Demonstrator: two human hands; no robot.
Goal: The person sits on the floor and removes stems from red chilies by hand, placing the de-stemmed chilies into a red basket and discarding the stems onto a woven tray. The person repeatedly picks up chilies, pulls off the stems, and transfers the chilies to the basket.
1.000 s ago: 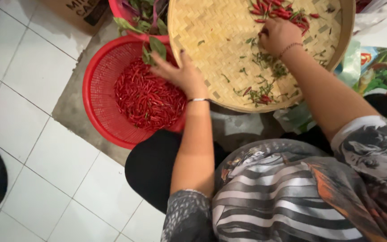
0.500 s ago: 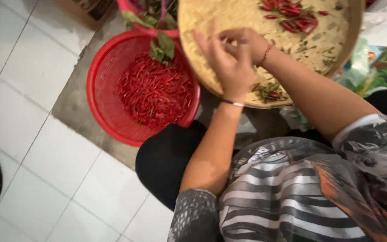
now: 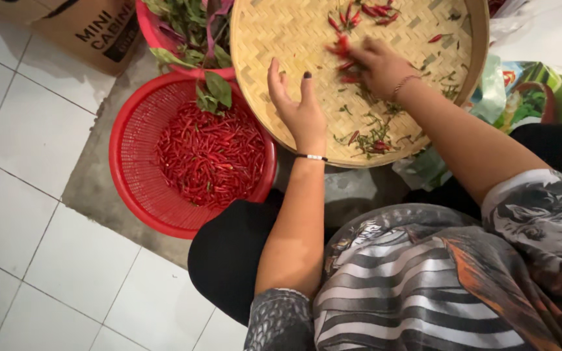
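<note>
Woven bamboo tray (image 3: 281, 39) holds scattered red chilies (image 3: 365, 13); the right hand (image 3: 378, 65) (blurred) closes on a few, while the left hand (image 3: 297, 107) spreads open, flat on the tray beside a red basket (image 3: 131, 169) of chilies.

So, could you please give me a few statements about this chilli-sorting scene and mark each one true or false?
1. The red basket holds red chillies. True.
2. The left hand grips a knife. False: it is open, fingers spread over the woven tray, holding nothing.
3. The right hand is among chillies on the tray. True.
4. The woven tray is square and blue. False: it is round and straw-coloured.
5. Green leaves lie at the basket's far edge. True.
</note>
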